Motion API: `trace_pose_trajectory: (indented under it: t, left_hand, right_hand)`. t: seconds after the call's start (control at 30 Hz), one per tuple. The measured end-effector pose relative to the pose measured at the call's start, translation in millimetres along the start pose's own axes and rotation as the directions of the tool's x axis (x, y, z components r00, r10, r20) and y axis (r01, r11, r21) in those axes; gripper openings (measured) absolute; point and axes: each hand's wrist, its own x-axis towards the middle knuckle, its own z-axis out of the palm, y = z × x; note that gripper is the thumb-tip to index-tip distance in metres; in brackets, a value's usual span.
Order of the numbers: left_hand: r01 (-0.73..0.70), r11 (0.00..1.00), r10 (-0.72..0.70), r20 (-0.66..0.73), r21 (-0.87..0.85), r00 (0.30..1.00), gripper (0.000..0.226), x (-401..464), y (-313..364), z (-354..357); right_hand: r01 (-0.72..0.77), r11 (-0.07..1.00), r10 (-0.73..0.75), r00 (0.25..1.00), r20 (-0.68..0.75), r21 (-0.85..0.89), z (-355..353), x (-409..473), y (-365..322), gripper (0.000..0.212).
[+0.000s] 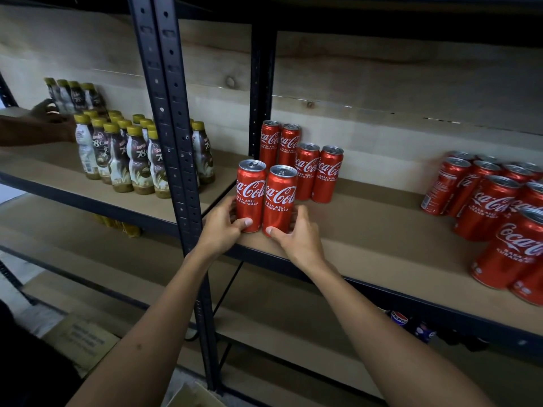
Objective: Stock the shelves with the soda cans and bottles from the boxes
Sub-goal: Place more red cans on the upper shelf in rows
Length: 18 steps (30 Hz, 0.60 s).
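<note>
A dark metal shelving unit fills the frame, with brown board shelves (382,230) and a pale wooden back panel behind them. Two black perforated uprights (173,136) run from the top centre down to the lower centre.

At the centre of the frame, two red Coca-Cola cans (266,196) stand upright side by side, touching, near the front edge of the middle shelf, just right of the uprights. Their long axes are vertical, silver tops up, logos facing the camera. The left hand (221,227) curls round the base of the left can, thumb pressed on its front, fingers hidden behind it. The right hand (299,236) curls round the base of the right can in the same way, thumb on the front, fingers wrapping the far side.

Behind them, towards the back panel, four more red cans (302,163) stand upright in two touching pairs. At the right edge of the frame a cluster of red cans (496,201) stands upright; at least ten show, and more are cut off by the edge.

In the left of the frame, on the neighbouring shelf, brown and white bottles with gold caps (138,154) stand upright in close rows; about twenty are visible. Another person's hand (51,116) reaches among them from the left edge; its grip cannot be told.

Lower right, under the shelf, two dark bottles with blue Pepsi labels (411,324) show dimly. A cardboard box (79,339) sits at lower left.
</note>
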Motion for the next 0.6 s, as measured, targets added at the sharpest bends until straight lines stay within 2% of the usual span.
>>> trace_pose_trajectory:
  t: [0.13, 0.23, 0.33, 0.4, 0.47, 0.53, 0.6]
  left_hand:
    - [-0.008, 1.000, 0.009, 0.019, -0.009, 1.000, 0.067, -3, 4, 0]
    - [-0.055, 0.997, 0.056, 0.017, -0.046, 0.998, 0.080, -11, 9, 3]
    - [-0.055, 0.996, 0.051, -0.064, -0.065, 0.997, 0.086, -18, 6, 7]
    - [-0.087, 0.993, 0.101, -0.205, 0.075, 0.974, 0.077, -23, 2, 11]
    - [-0.152, 0.961, 0.220, -0.304, 0.233, 0.927, 0.058, -32, 0, 16]
    - [-0.263, 0.908, 0.362, -0.296, 0.325, 0.884, 0.039, -39, 0, 23]
    - [-0.364, 0.865, 0.446, -0.196, 0.347, 0.873, 0.025, -45, 6, 33]
  right_hand:
    - [0.002, 1.000, -0.002, 1.000, 0.015, -0.002, -1, 1, 1, 0.070]
    - [0.008, 1.000, -0.008, 0.999, 0.032, 0.012, -5, 1, 4, 0.072]
    - [0.024, 1.000, -0.025, 0.998, 0.063, 0.011, -14, 1, 8, 0.071]
    - [0.031, 0.999, -0.029, 0.997, 0.067, -0.020, -22, 1, 13, 0.068]
    - [0.031, 0.998, -0.028, 0.997, 0.066, -0.052, -32, 1, 20, 0.064]
    - [0.026, 0.997, -0.021, 0.998, 0.060, -0.075, -43, 2, 27, 0.058]
    - [0.011, 0.993, -0.005, 0.999, 0.047, -0.117, -57, 4, 34, 0.051]
